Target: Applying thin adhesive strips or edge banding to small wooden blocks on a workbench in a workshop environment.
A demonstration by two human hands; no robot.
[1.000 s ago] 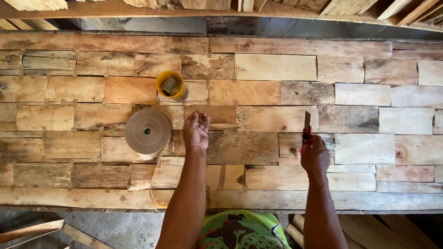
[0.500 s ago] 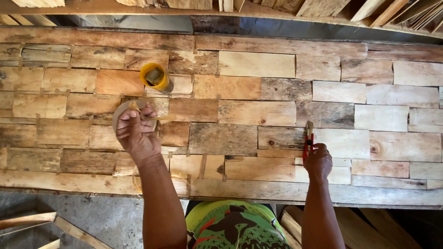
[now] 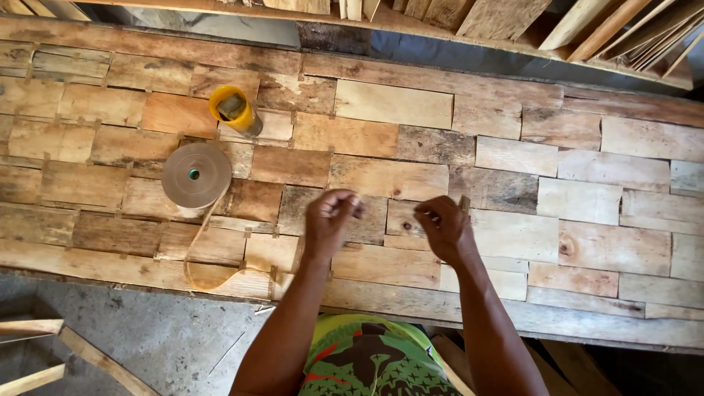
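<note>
My left hand (image 3: 330, 218) hovers over the middle of a panel of patchwork wood pieces (image 3: 513, 235), its fingertips pinched on the end of a brown paper tape strip (image 3: 202, 277). The strip loops down from a flat tape roll (image 3: 196, 174) lying to the left. Close to the right, my right hand (image 3: 442, 226) is closed around a small tool (image 3: 464, 203); only its dark tip shows above the fingers. The two hands are a short gap apart.
A yellow cup (image 3: 233, 110) with something inside stands behind the tape roll. Wooden boards (image 3: 513, 18) are stacked along the far edge. Grey concrete floor (image 3: 169, 337) and loose wood sticks (image 3: 44, 345) lie below the panel's near edge.
My left hand left the tape roll and moved right, pulling out a loop of tape. My right hand moved left towards it. The view shifted.
</note>
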